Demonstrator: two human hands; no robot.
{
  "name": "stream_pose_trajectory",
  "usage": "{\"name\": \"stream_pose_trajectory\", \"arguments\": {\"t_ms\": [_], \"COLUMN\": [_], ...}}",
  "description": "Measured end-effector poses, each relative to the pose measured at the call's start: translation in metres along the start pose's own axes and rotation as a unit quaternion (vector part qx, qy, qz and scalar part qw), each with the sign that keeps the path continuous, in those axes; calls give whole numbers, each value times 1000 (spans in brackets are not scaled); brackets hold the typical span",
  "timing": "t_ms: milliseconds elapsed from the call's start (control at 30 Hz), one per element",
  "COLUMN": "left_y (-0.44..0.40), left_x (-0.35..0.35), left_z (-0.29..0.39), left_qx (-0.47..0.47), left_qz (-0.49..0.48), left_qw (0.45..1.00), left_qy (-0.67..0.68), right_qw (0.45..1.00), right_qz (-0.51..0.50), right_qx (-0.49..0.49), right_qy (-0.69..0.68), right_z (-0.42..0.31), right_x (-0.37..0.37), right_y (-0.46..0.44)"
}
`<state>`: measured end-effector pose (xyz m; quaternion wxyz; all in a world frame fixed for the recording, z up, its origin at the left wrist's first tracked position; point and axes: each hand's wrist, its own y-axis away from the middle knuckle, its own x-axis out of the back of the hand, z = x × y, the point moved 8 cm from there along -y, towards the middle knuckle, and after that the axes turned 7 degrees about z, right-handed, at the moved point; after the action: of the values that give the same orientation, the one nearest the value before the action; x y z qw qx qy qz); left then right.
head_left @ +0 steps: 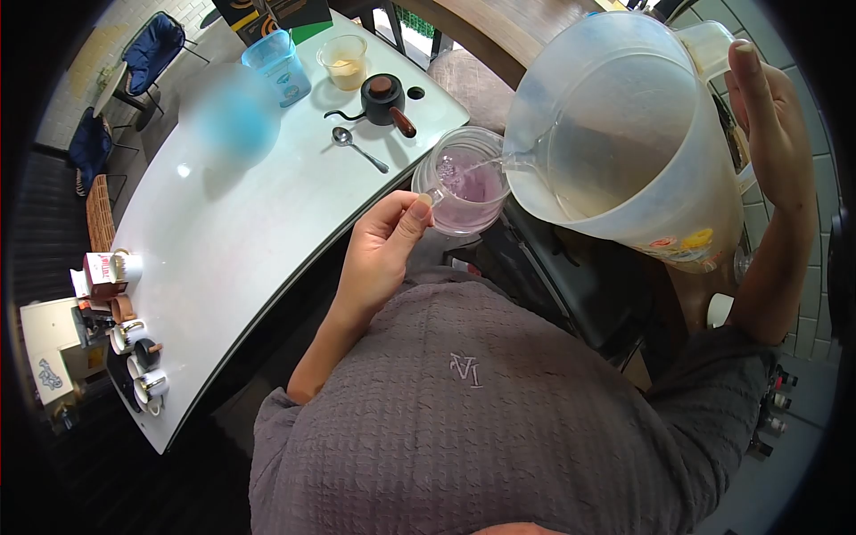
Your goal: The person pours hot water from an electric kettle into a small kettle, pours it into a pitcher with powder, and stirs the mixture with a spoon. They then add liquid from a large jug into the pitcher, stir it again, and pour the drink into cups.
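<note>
My left hand [379, 250] is closed on the handle of a clear glass mug [468, 218], which holds a pale purple liquid with some bubbles. Tilted over the mug is a large translucent plastic pitcher [615, 134], gripped at its handle by my right hand [771, 125]. Its spout is at the mug's rim, and a thin clear stream runs from it into the mug. Yellow and red printing shows on the pitcher's lower side. The mug is held up just off the edge of the white table [267, 214].
On the table are a spoon [361, 150], a small black gooseneck kettle [383, 100], a clear cup with yellowish contents [345, 67], a blue container [278, 71] and a blurred blue patch. Several white cups [129, 334] line the far left end. Chairs [152, 53] stand beyond.
</note>
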<state>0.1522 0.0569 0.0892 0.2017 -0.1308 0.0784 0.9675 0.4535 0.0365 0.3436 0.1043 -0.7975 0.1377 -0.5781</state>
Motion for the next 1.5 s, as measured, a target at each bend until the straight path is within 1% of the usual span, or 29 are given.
{"name": "stream_pose_trajectory", "arguments": {"t_ms": [100, 200, 300, 333, 400, 500, 567, 633, 700, 800, 833, 900, 1000, 1100, 1133, 1300, 1400, 1500], "left_y": [0, 0, -2, -1, 0, 1, -1, 1, 1, 1, 3, 4, 3, 2, 3, 5, 5, 6], "left_x": [-1, 0, 1, 1, 0, -1, 1, 2, 0, 0, 1, 0, 1, 2, 2, 1, 1, 2], "left_z": [1, 1, 1, 1, 2, 2, 4, -1, 1, 2, 1, 1, 2, 0, -1, 3, 3, 2], "left_qx": [-2, -3, -4, -3, -2, -11, -25, -2, -9, -8, -5, -9, -15, -12, -14, -11, -10, -14], "left_qz": [7, 9, 8, 9, 7, 9, 13, 2, 3, 7, 8, 12, 13, 10, 10, 17, 14, 14], "left_qw": [1000, 1000, 1000, 1000, 1000, 1000, 1000, 1000, 1000, 1000, 1000, 1000, 1000, 1000, 1000, 1000, 1000, 1000], "left_qy": [1, -3, -8, -8, -3, -3, -8, 0, 1, -3, -8, -13, -13, -6, -6, -9, -8, -10], "right_qw": [999, 1000, 997, 999, 1000, 1000, 1000, 998, 996, 999, 1000, 1000, 997, 999, 999, 998, 999, 1000], "right_qz": [30, 7, 64, 29, -6, -3, 22, 55, 78, 5, 1, 3, 52, 26, 33, 54, 25, 24], "right_qx": [6, -21, -15, -15, -15, -14, -10, -8, -10, -37, -19, 4, -41, -26, -14, -14, -30, -11], "right_qy": [-35, -16, -32, -4, 25, 25, -2, -30, -49, -9, -6, -2, -43, -8, -4, -24, -12, -13], "right_z": [-9, -1, -5, 4, 9, 5, -3, -8, -8, 2, 2, -2, -1, 4, 6, -4, 3, -4], "right_x": [-3, -3, 4, 8, 8, 6, 2, -1, 4, 3, 3, 2, 4, 8, 11, 7, 6, 3], "right_y": [1, 1, 1, -1, -2, 0, 2, 4, 4, 6, 4, 4, 6, 4, 0, 4, 5, 6]}}
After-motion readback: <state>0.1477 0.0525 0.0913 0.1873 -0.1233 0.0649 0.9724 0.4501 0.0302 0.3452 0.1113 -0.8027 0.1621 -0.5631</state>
